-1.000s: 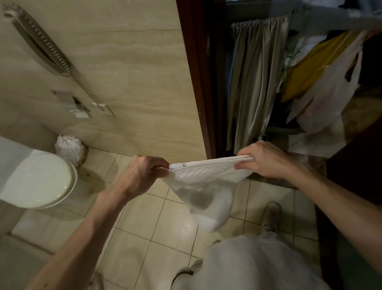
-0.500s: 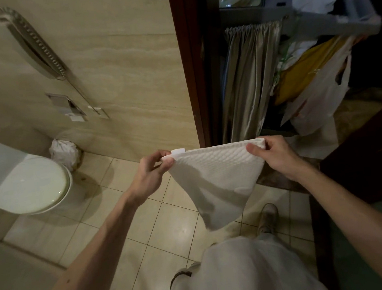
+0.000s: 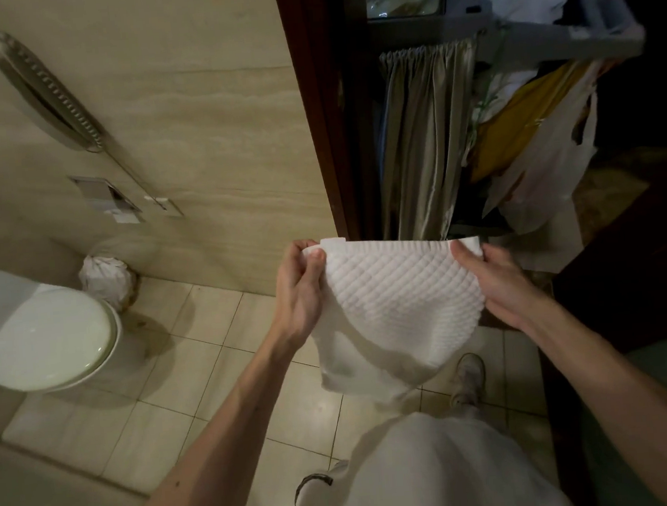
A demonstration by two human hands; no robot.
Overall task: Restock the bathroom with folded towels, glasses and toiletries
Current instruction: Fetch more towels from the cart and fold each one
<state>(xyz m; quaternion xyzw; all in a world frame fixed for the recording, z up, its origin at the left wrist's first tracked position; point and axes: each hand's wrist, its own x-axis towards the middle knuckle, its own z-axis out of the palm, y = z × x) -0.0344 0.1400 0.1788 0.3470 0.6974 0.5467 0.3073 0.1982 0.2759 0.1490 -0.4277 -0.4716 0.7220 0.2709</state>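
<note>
Pinching the upper corners of a white waffle-textured cloth towel with left hand and right hand, pressing thumbs on its near face, reaching both forearms forward; holding it hanging above beige floor tiles.

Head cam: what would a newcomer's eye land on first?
The white waffle-textured towel at centre, held up over the tiled floor by its top corners: the left hand pinches one, the right hand grips the other. Next, the white toilet at lower left and the loaded housekeeping cart past the dark door frame, upper right.
</note>
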